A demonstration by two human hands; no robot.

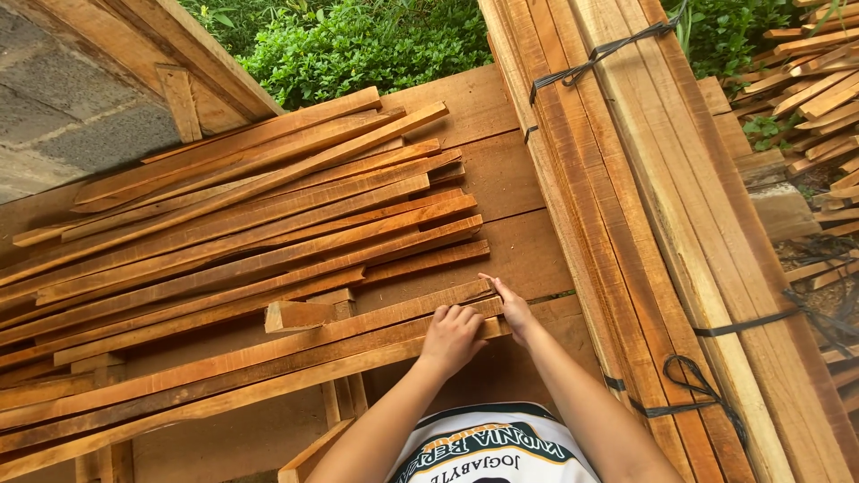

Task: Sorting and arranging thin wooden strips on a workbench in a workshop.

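Observation:
My left hand [450,337] rests curled over the top of a group of three long reddish wooden strips [268,367] that lie side by side near me. My right hand [513,309] presses flat against the right ends of those same strips, fingers together. The strips run from lower left up to the hands. A short wooden block [300,315] sits just behind them.
A loose pile of several more strips [250,215] covers the wooden table [501,179] behind. On the right lies a big bundle of long planks [644,197] tied with black straps. More stacked wood [823,89] is at far right, bushes behind.

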